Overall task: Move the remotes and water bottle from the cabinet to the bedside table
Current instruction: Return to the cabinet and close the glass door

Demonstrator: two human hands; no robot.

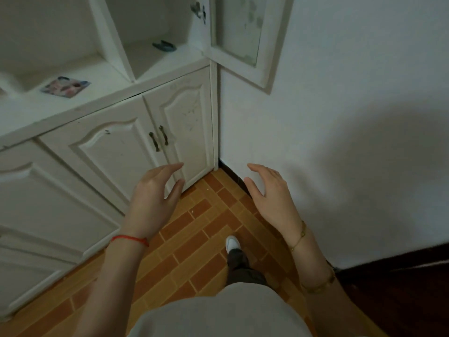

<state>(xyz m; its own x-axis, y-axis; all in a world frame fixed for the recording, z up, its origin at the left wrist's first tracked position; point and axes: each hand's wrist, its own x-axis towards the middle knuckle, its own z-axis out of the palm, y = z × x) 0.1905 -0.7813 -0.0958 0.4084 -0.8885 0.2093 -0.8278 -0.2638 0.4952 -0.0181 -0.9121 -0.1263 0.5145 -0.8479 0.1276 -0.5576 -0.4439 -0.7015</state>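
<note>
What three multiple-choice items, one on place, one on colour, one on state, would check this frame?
1. Where does the dark object lie?
A. On the floor
B. In the open upper compartment
C. In the left hand

2. What colour is the cord on the left wrist?
A. Red
B. Blue
C. White

3. How are the hands?
A. Both gripping remotes
B. One on a door handle
C. Both open and empty

Key: B, it rests on the shelf behind the glass door; A, a red string circles that wrist; C, left hand and right hand hover with relaxed fingers over the floor.
</note>
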